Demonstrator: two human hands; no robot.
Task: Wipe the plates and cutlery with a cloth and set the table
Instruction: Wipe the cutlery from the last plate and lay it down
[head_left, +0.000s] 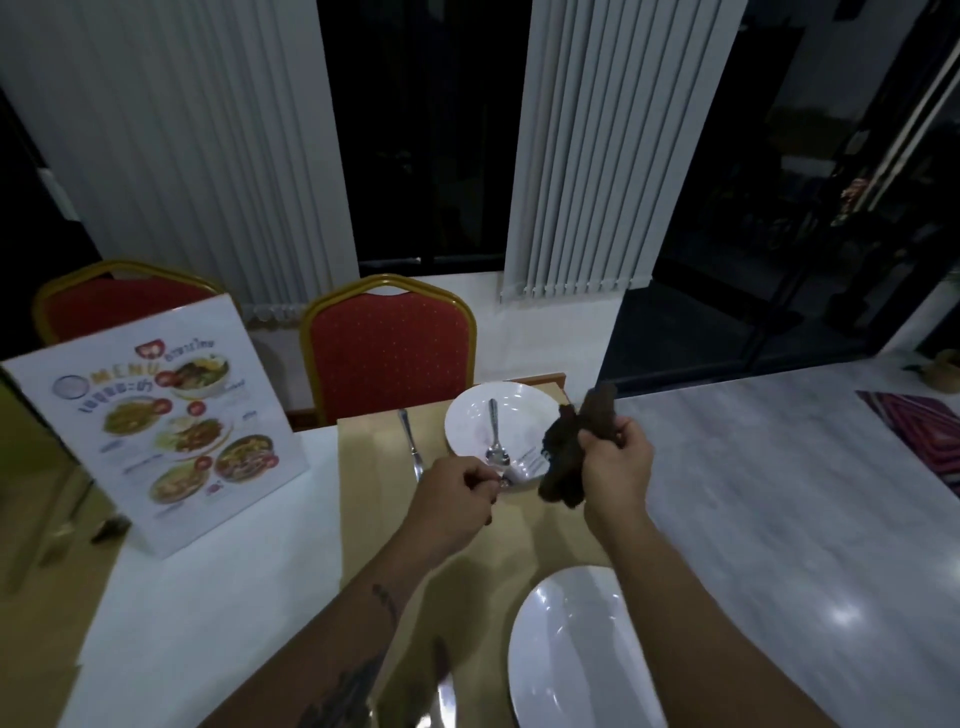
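Note:
My left hand (457, 493) pinches the handle of a fork (524, 465) whose tines point right, over the near rim of the far white plate (467, 421). A spoon (494, 434) lies on that plate, bowl toward me. My right hand (615, 467) grips a dark brown cloth (566, 452) just right of the fork's tines. A knife (410, 441) lies on the tan runner (374, 519) left of the far plate. A second white plate (571, 649) sits near me, with more cutlery (447, 691) beside it at the bottom edge.
A standing menu card (166, 431) is on the white table (208, 597) at left. Two red chairs with gold frames (389, 348) stand behind the table. Grey floor (779, 493) lies to the right, and white vertical blinds and dark windows fill the back.

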